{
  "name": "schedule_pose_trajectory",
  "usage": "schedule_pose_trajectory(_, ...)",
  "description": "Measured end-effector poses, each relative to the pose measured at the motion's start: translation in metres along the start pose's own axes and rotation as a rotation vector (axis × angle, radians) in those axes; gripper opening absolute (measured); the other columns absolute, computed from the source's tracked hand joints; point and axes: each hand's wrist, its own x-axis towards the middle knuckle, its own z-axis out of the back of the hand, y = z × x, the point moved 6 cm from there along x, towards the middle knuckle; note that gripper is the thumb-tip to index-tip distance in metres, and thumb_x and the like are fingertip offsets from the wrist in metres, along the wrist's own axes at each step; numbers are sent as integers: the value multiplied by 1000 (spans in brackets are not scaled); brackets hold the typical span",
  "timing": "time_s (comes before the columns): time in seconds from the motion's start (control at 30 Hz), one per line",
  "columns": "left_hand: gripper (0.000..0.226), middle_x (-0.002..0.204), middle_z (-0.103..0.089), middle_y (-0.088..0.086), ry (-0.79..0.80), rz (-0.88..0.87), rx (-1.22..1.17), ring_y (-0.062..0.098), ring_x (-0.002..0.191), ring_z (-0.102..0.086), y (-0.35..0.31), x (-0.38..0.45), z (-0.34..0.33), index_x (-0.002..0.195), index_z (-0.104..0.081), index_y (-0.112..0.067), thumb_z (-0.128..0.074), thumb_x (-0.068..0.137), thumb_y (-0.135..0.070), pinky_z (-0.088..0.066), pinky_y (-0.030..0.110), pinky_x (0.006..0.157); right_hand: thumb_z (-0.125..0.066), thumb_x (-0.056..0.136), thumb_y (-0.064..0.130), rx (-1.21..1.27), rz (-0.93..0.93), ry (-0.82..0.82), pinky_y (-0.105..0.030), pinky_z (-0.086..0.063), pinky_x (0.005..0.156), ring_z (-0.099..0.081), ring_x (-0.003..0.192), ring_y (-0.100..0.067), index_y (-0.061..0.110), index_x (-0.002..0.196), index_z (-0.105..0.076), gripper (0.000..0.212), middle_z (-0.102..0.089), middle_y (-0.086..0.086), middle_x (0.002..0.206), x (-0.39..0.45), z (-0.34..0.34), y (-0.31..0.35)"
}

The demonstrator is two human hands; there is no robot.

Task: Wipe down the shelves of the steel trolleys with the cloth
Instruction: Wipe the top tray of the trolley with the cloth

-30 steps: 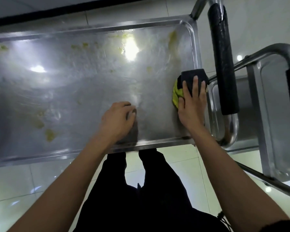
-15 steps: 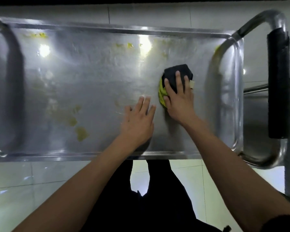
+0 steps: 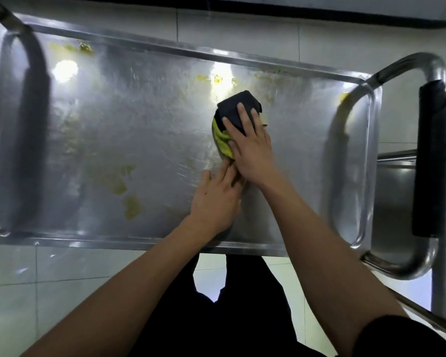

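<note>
Seen from the head camera, a steel trolley shelf (image 3: 144, 130) fills the view, and a folded black and yellow cloth (image 3: 236, 117) lies on it, right of the shelf's middle. The right hand (image 3: 251, 148) presses the cloth flat with straight fingers, while the left hand (image 3: 216, 199) rests open on the shelf just nearer the person, fingertips touching the right hand. Yellow-green smears (image 3: 131, 206) mark the shelf left of the cloth, and a black-wrapped handle (image 3: 431, 161) stands beyond the shelf's right end.
</note>
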Motion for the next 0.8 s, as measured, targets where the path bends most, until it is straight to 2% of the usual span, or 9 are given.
schedule_pose_trajectory(0.1, 63, 166, -11, 13, 12, 35, -8, 31, 153, -9, -9, 2, 1, 155, -26, -17, -44, 97, -35, -30, 55, 109, -35, 105, 35, 50, -108, -52, -51, -22, 117, 5, 153, -28, 33, 155, -23, 52, 4, 1, 167, -13, 8, -32)
schedule_pose_trajectory(0.2, 53, 159, -27, 14, -23, 66, 21, 33, 147, -23, -13, 7, 8, 143, -41, -17, -48, 93, -33, -33, 53, 105, -33, 105, 35, 62, -203, -89, -50, -21, 118, 5, 153, -29, 33, 156, -22, 51, 4, 0, 167, -30, 20, -80)
schedule_pose_trajectory(0.3, 37, 138, -48, 9, -115, 111, 56, 31, 125, -44, -18, 21, 22, 119, -58, -19, -51, 88, -38, -34, 49, 97, -34, 106, 34, 29, -282, -112, -50, -16, 120, 4, 152, -32, 30, 156, -25, 51, 1, -4, 166, -49, 33, -134)
schedule_pose_trajectory(0.37, 33, 129, -53, 7, -173, 119, 66, 30, 117, -47, -27, 36, 31, 113, -61, -21, -53, 87, -40, -33, 47, 93, -33, 106, 33, 16, -348, -117, -52, -11, 121, 5, 152, -35, 27, 156, -24, 52, 2, -6, 166, -63, 40, -171)
schedule_pose_trajectory(0.53, 33, 130, -54, 9, -206, 112, 112, 34, 120, -48, -57, 77, 48, 117, -62, -21, -58, 88, -37, -36, 50, 93, -35, 105, 35, -15, -442, -134, -53, -11, 121, 2, 151, -37, 25, 156, -26, 53, 0, -9, 166, -92, 57, -248)
schedule_pose_trajectory(0.63, 32, 127, -57, 9, -184, 147, 116, 33, 119, -50, -61, 83, 46, 116, -65, -21, -60, 88, -34, -38, 50, 90, -35, 105, 34, -16, -421, -159, -54, -13, 121, 3, 152, -35, 26, 155, -26, 52, 0, -7, 166, -95, 57, -256)
schedule_pose_trajectory(0.8, 38, 135, -56, 5, -138, 157, 120, 29, 130, -46, -60, 81, 43, 126, -62, -23, -58, 90, -37, -38, 51, 92, -37, 104, 32, 37, -473, -181, -55, -12, 121, 7, 152, -34, 26, 155, -27, 52, 3, -5, 166, -88, 51, -253)
